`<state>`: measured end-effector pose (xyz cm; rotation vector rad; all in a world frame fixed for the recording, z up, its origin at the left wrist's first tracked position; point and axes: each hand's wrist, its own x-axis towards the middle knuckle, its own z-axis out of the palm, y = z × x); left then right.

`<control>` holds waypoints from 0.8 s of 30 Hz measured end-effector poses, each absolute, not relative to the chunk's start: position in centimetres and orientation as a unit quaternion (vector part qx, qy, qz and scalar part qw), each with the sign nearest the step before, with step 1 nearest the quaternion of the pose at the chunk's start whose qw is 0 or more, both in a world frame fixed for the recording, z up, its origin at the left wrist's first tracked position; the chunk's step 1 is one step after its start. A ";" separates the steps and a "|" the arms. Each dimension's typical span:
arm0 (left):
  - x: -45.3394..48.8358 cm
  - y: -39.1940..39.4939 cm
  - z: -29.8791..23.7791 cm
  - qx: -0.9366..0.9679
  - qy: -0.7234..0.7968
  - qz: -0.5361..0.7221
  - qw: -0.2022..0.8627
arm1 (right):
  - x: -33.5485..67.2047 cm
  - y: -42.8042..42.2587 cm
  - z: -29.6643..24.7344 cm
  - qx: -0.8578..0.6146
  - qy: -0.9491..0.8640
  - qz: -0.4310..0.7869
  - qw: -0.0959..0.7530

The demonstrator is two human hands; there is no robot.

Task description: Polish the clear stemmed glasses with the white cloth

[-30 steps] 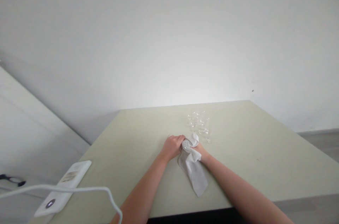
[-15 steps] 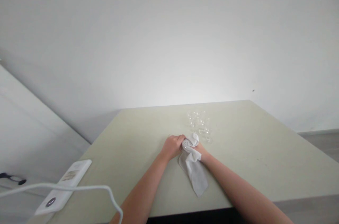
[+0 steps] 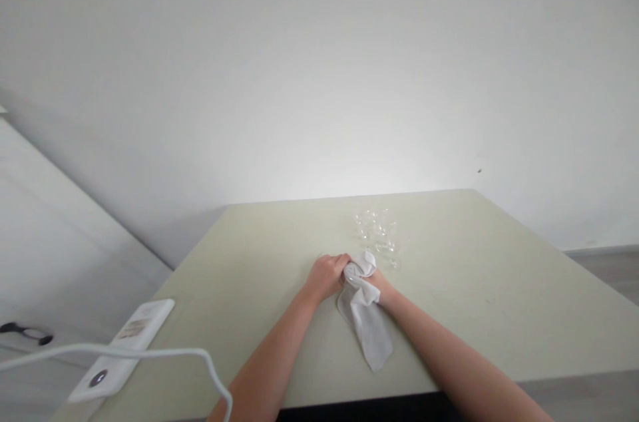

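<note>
My left hand [image 3: 327,275] is closed around the side of a small clear glass [image 3: 351,273], whose round rim faces up toward me. My right hand [image 3: 382,283] is wrapped in a white cloth [image 3: 370,332] and grips it against the glass; most of its fingers are hidden under the fabric. One end of the cloth is tucked at the glass's mouth, and the rest hangs down toward the table's front edge. Just beyond my hands stand several clear stemmed glasses [image 3: 378,230] close together.
The pale table [image 3: 474,289] reaches back to a white wall [image 3: 349,76]. At the left edge lies a white power strip [image 3: 117,362], with a white cable [image 3: 164,354] crossing over it. A white cabinet with a black handle [image 3: 24,333] stands further left.
My hands, the glass and the cloth stay almost in the same place. The view shifts very slightly.
</note>
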<state>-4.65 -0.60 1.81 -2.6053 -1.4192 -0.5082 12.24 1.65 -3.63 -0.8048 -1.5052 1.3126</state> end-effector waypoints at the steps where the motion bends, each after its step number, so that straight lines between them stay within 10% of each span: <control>1: -4.6 -0.6 1.8 -0.863 -0.471 -0.169 0.067 | 12.2 1.7 -3.7 -0.329 -0.615 0.536 0.475; 24: -4.5 -0.6 1.9 -0.857 -0.487 -0.162 0.048 | 12.3 1.4 -3.1 -0.349 -0.616 0.526 0.471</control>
